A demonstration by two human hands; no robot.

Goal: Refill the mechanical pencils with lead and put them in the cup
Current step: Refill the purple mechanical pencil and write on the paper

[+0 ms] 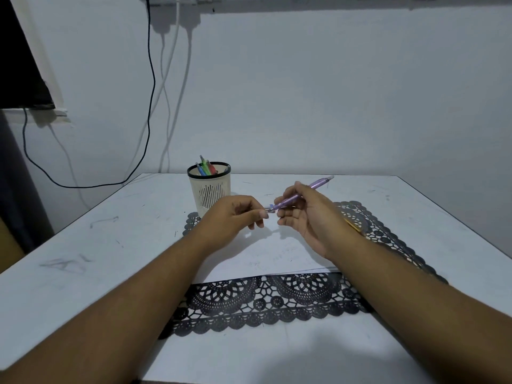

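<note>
Between both hands' fingers (pixel 260 214), above the table, lies the purple pencil (pixel 293 198).

Illumination is dim and even, with a cool bluish-grey cast across the wall (pixel 332 92) and table (pixel 69 245). Light appears to come from above and somewhat behind the camera: a broad soft shadow lies along the table's near edge, and faint soft shadows sit beneath both forearms. No glare or blown highlights noted. Wide-angle distortion is evident: the table edges splay outward and the cables (pixel 151 79) at upper left bow. Focus is acceptable at centre; detail softens towards the corners, with slight noise overall.
</note>
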